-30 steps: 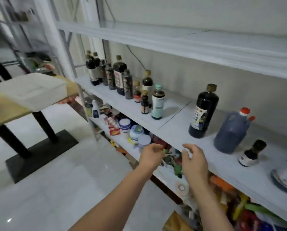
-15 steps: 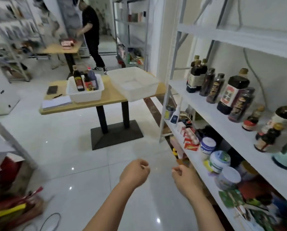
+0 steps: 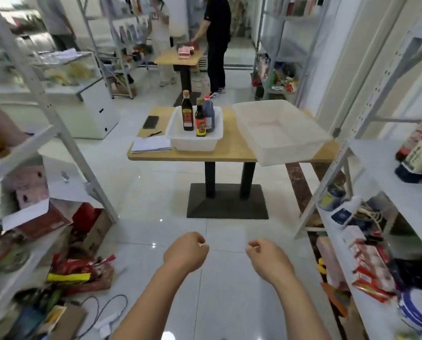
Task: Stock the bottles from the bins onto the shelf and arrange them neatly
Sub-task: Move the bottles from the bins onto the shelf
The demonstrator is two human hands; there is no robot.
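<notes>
Facing the table (image 3: 229, 150), left hand (image 3: 185, 253) and right hand (image 3: 269, 260) hang empty, grips loosely curled. Risk: bottles (image 3: 200, 121) crowd the table's smaller bin (image 3: 192, 144); lifting one may topple neighbours.

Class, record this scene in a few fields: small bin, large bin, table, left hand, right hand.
Small bin: holds three upright bottles
Large bin: nothing visible inside
Table: wooden top, bears both bins, a notebook and a phone
Left hand: fingers curled, holds nothing
Right hand: fingers curled, holds nothing
</notes>
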